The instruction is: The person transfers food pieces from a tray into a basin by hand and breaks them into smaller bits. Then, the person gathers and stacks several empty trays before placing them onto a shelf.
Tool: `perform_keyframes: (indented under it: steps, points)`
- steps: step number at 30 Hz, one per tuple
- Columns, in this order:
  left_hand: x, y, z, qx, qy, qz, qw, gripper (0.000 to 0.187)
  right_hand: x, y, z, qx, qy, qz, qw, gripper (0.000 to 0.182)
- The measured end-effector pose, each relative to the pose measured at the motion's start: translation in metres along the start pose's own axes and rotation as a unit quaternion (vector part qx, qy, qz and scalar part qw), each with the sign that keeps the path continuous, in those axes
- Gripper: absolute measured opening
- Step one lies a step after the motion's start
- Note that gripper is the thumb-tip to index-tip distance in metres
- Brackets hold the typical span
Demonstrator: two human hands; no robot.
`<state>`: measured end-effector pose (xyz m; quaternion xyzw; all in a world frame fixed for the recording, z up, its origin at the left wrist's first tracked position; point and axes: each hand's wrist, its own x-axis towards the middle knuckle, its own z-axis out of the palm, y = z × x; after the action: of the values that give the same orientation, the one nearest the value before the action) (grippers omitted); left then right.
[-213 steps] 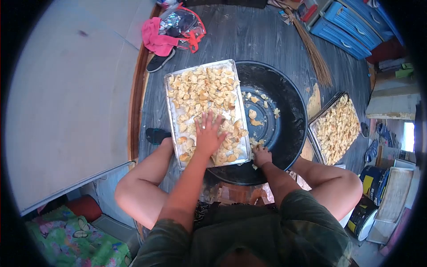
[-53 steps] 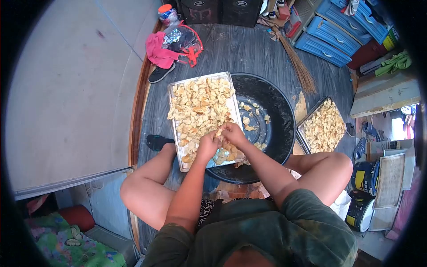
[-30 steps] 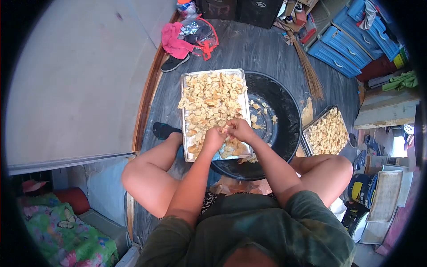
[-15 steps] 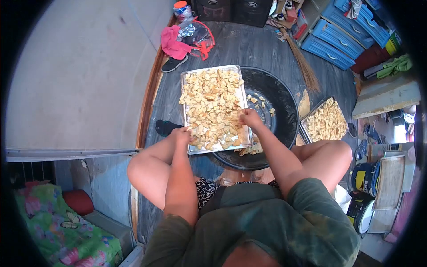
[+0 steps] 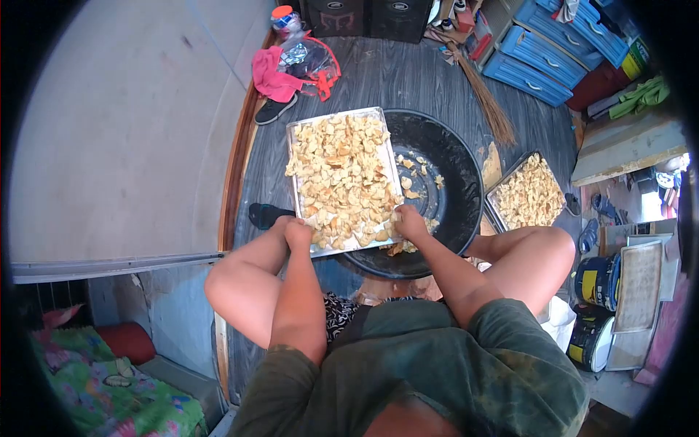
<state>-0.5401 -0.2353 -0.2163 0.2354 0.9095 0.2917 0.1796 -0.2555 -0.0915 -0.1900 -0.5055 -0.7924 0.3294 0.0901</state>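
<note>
Compared with the view from about two seconds ago, when a piece was being worked between both hands over the near part of the baking tray (image 5: 391, 167), the hands are now being kept apart at its two sides. The left edge, close to the near corner, is being grasped by the curled fingers of the left hand (image 5: 298, 233); the right edge is being grasped by those of the right hand (image 5: 411, 221). The undersides of the grips are being hidden from view. The tray is being held in front of the body, its right part overlapping the black basin (image 5: 462, 167). Its long axis is running away from the person, with the far end leaning slightly left, and a short edge is being turned toward the body. Most of its surface is being covered by bread pieces (image 5: 342, 167).
</note>
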Motion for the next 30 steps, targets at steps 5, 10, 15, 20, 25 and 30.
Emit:
perform_keyframes:
  steps: [5,10,15,20,25,30]
  points:
    - [-0.017,0.055,-0.019,0.102,0.012,-0.001,0.995,0.025,0.017,-0.033,-0.023,0.061,0.079,-0.029,0.995,0.028]
    - [-0.005,0.085,-0.006,0.069,0.034,0.249,0.966,0.034,0.074,-0.043,-0.026,0.007,0.097,-0.095,0.991,0.032]
    - [0.009,0.096,0.01,0.131,-0.054,0.235,0.962,0.037,0.109,-0.037,-0.017,0.004,-0.01,-0.131,0.991,0.034]
    - [0.035,0.098,0.008,0.007,0.029,0.227,0.973,0.024,0.138,-0.017,-0.018,0.099,0.07,-0.049,0.991,0.035]
    - [0.069,0.082,0.013,-0.103,0.035,0.143,0.984,0.021,0.175,-0.011,-0.018,0.273,0.007,0.105,0.956,0.039]
    - [0.068,0.103,-0.008,-0.242,0.001,0.048,0.969,0.02,0.165,-0.035,-0.03,0.089,0.098,-0.007,0.991,0.043]
